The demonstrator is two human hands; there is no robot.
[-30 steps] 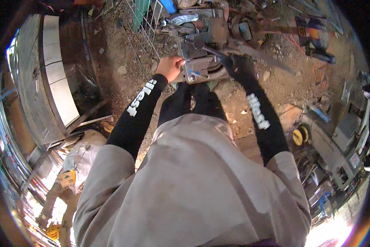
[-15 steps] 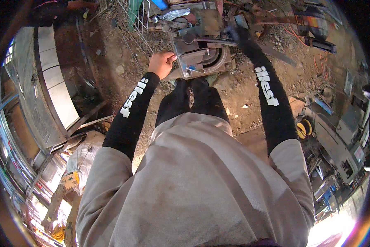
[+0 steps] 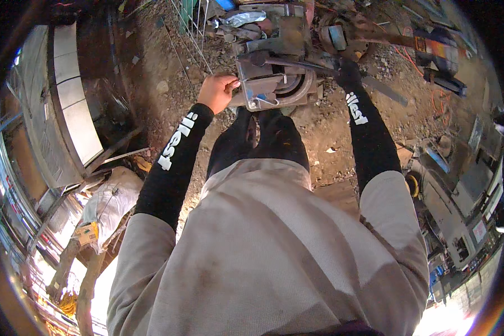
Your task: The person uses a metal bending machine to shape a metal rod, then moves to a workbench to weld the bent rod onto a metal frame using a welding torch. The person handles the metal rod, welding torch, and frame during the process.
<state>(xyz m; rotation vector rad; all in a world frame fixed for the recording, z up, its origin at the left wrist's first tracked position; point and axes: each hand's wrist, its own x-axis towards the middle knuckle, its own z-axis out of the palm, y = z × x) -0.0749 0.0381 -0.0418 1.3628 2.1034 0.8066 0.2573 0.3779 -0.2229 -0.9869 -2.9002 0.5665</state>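
Observation:
My left hand (image 3: 218, 92), bare, is closed in a pinch at the left edge of a squarish metal work block (image 3: 305, 92) with a curved recess. A thin metal rod (image 3: 263, 79) runs from the pinching fingertips across the block's top, ending in a short bend. My right hand (image 3: 348, 74), in a dark glove, is wrapped round the handle end of a hammer (image 3: 296, 64). The hammer lies across above the block, its dark head near the block's upper left corner. Whether the head touches the rod or block I cannot tell.
Behind the block sit metal parts and a crumpled silvery wrapper (image 3: 246, 19). A wire rack (image 3: 198, 33) stands at the far left. On the right, a flat metal bar (image 3: 386, 91) lies on dirt near an orange cord (image 3: 403, 56). A long bench (image 3: 78, 106) is at left.
My right hand has come nearer and to the right, and the hammer has lowered with it. My left hand stays pinched at the block's edge.

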